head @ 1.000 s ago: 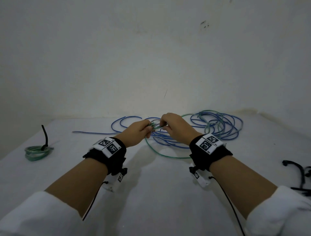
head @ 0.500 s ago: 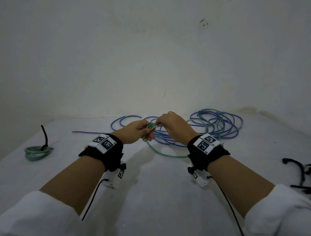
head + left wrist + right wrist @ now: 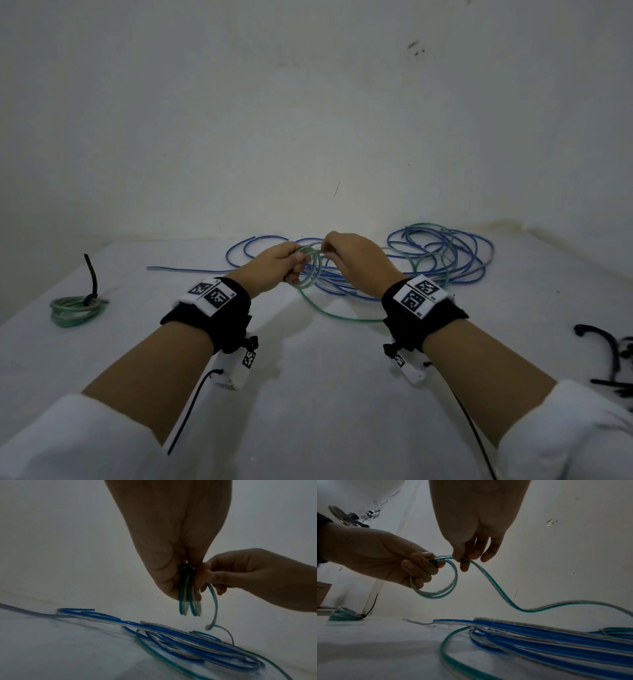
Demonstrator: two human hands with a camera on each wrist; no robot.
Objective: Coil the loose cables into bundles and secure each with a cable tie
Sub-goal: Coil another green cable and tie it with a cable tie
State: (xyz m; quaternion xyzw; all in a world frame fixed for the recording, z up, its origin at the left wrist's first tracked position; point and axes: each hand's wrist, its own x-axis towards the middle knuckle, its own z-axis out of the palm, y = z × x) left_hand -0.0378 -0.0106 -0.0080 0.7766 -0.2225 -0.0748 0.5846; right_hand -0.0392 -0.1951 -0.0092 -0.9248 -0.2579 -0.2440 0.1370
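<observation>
Head view: tied green bundle (image 3: pixel 73 308) left, black ties (image 3: pixel 604 356) right.

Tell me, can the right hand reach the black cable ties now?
Probably not yet: the right hand pinches the green cable. The black cable ties lie uncovered on the table beside that arm.

White sleeves (image 3: pixel 68 442), black wristbands (image 3: pixel 209 315) bearing black-and-white square markers (image 3: pixel 416 296), thin black cables (image 3: pixel 186 414).

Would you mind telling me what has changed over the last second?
The left hand still grips the green cable coil, which has grown by another loop fed in by the right hand, now slightly higher. The blue cable, tied bundle and spare ties stayed put.
</observation>
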